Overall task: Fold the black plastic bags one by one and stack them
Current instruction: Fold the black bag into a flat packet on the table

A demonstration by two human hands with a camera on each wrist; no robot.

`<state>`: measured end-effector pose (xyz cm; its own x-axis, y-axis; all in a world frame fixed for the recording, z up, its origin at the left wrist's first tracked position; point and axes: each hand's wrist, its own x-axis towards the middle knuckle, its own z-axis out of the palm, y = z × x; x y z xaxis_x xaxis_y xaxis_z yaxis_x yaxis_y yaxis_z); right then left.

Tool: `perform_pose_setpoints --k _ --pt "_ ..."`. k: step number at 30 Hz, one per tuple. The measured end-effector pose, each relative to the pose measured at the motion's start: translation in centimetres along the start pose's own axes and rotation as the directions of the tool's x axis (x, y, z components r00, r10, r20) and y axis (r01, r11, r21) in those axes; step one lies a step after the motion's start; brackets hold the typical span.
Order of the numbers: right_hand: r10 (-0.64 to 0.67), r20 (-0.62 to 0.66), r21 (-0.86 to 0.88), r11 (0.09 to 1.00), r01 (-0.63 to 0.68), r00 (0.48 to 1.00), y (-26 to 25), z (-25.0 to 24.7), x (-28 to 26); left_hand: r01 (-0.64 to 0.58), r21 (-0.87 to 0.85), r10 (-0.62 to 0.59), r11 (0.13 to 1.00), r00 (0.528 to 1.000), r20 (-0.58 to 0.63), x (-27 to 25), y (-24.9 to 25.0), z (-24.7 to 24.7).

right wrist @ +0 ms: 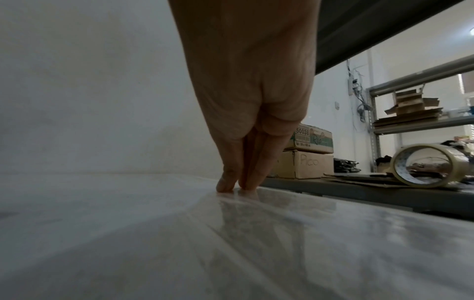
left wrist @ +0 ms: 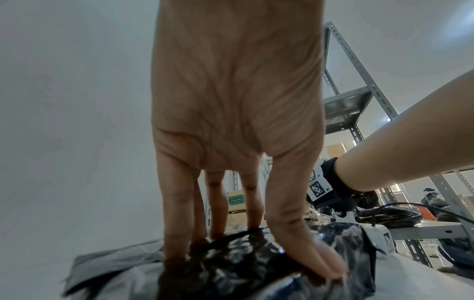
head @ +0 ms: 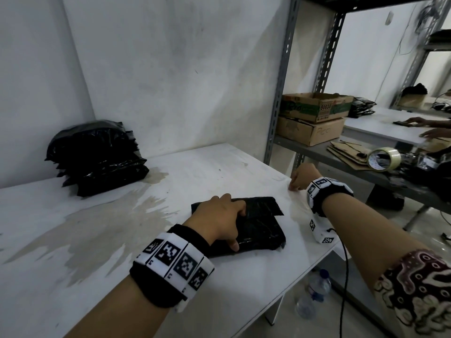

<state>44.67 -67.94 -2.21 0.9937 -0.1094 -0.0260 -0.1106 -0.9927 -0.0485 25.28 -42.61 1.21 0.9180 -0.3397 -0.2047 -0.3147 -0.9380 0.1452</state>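
Observation:
A folded black plastic bag (head: 261,231) lies on the white table (head: 170,181), near its right front. My left hand (head: 219,220) presses flat on the bag's left part; its straight fingers (left wrist: 177,213) push down on the glossy bag (left wrist: 256,270) and the thumb rests near the front edge. My right hand (head: 301,178) is apart from the bag, further right and back, with its fingertips (right wrist: 225,182) touching the table top by the right edge and holding nothing. A stack of folded black bags (head: 97,157) stands at the back left against the wall.
A grey metal rack (head: 280,93) stands right of the table with cardboard boxes (head: 314,108) and a tape roll (head: 384,158) on its shelf. A water bottle (head: 317,289) lies on the floor below the table's right edge. Another person's hands (head: 434,132) work at a far table.

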Motion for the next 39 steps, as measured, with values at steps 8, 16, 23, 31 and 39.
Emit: perform_pose_setpoints --k 8,16,23,31,39 --pt "-0.002 0.003 -0.065 0.998 0.002 1.000 -0.8 0.1 0.3 -0.001 0.007 0.001 1.000 1.000 -0.002 0.0 0.0 0.0" --pt "-0.012 0.034 -0.090 0.996 0.016 0.999 -0.8 0.8 1.2 -0.011 0.001 0.011 1.000 1.000 -0.013 0.0 -0.3 0.1" --pt "-0.109 -0.030 0.014 0.994 0.110 0.994 -0.5 0.7 0.4 -0.019 -0.008 0.019 1.000 1.000 -0.020 -0.1 -0.4 0.3" --pt "-0.061 0.030 0.156 0.986 0.055 0.998 -1.0 0.6 0.5 -0.015 0.008 0.016 1.000 1.000 -0.022 -0.2 -0.3 0.3" --pt "0.036 0.075 0.180 0.982 -0.049 0.997 -0.6 0.6 0.4 -0.010 0.018 0.010 1.000 1.000 -0.016 -0.2 -0.2 0.3"
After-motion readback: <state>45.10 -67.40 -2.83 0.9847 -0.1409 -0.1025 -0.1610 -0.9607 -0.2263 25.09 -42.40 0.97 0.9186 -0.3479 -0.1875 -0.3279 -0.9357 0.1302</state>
